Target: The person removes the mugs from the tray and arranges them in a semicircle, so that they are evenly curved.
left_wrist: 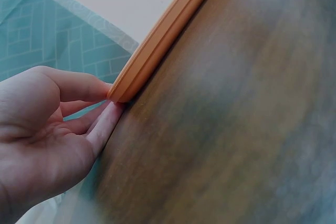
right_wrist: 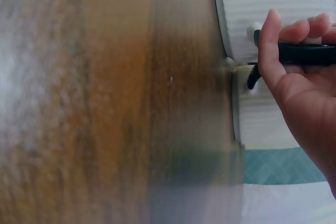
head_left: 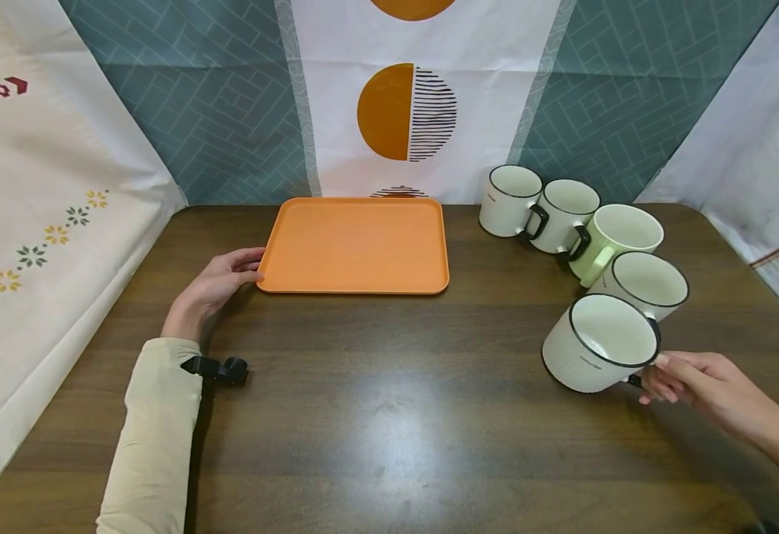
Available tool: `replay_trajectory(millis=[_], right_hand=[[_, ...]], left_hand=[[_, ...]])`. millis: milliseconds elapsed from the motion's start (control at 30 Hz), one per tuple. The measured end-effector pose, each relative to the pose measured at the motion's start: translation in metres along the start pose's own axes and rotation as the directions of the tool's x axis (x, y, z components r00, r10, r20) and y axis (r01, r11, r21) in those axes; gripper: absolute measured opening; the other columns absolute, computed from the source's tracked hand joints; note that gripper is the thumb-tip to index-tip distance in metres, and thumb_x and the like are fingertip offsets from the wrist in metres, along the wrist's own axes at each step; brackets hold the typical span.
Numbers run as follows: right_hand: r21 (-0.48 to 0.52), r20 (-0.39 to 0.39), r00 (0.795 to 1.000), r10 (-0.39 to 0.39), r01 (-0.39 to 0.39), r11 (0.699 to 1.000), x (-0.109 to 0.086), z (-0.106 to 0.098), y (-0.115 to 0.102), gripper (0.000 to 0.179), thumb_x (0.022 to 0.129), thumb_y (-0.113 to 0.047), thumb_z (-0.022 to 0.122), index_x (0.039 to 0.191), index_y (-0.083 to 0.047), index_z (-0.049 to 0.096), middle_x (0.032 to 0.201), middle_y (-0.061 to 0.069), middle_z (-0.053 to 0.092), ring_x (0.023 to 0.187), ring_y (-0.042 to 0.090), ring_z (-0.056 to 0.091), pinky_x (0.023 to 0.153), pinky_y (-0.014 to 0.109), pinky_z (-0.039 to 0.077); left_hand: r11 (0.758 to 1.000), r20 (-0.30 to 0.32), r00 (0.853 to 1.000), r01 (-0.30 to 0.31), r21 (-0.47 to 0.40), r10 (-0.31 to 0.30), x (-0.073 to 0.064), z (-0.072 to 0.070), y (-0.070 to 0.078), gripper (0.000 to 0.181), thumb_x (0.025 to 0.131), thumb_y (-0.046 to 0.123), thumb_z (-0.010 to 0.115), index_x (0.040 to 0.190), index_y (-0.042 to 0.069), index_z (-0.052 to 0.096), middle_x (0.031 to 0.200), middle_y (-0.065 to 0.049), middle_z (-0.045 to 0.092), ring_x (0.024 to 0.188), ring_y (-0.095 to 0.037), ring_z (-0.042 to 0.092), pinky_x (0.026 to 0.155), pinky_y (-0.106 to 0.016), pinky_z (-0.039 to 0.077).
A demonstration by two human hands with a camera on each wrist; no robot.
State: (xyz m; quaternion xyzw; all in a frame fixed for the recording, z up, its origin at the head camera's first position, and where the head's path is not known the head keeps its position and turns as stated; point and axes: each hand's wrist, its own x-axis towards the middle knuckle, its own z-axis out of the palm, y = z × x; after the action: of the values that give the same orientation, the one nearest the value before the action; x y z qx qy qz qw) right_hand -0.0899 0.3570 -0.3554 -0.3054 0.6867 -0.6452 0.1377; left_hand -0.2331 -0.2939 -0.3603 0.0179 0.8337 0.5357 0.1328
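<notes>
An orange rectangular tray (head_left: 356,248) lies on the table near its back edge. My left hand (head_left: 227,273) is at the tray's left end. In the left wrist view, thumb and fingers of that hand (left_wrist: 47,114) pinch the tray's corner (left_wrist: 142,66). On the right, my right hand (head_left: 709,382) holds a white mug (head_left: 582,356) with a black rim by its handle. The black handle (right_wrist: 310,54) lies within the curled fingers in the right wrist view. I cannot tell whether this mug touches the table.
Behind the held mug, a row of mugs runs to the back: a white one (head_left: 649,280), a pale green one (head_left: 612,237), and two more white ones (head_left: 565,211) with black handles. Patterned cloth (head_left: 229,111) hangs behind the wooden table (head_left: 336,415).
</notes>
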Motion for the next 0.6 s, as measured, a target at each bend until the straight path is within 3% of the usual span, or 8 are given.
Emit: replay_trajectory(millis=[433,600], right_hand=[[-0.073,-0.1,0.993,0.058,-0.066,0.995,-0.0012,0.0016,-0.0029,0.036,0.1,0.014,0.022,0.076,0.005,0.047,0.072,0.011,0.046,0.076,0.02,0.055,0.073,0.026,0.052],[-0.035,-0.106,0.994,0.039,-0.043,0.998,0.0014,0.0033,-0.0018,0.035,0.1,0.014,0.02,0.078,0.006,0.046,0.074,0.013,0.047,0.076,0.022,0.053,0.074,0.026,0.051]], left_hand=[[1.0,0.004,1.0,0.007,-0.006,-0.007,-0.0007,0.0,0.0011,0.059,0.097,-0.001,0.052,0.15,-0.004,0.026,0.15,-0.023,0.033,0.131,-0.033,0.037,0.11,-0.041,0.03],[1.0,0.002,1.0,0.006,-0.004,-0.006,-0.0011,-0.0002,0.0013,0.058,0.097,-0.002,0.052,0.15,-0.004,0.027,0.15,-0.022,0.033,0.131,-0.033,0.037,0.109,-0.04,0.031]])
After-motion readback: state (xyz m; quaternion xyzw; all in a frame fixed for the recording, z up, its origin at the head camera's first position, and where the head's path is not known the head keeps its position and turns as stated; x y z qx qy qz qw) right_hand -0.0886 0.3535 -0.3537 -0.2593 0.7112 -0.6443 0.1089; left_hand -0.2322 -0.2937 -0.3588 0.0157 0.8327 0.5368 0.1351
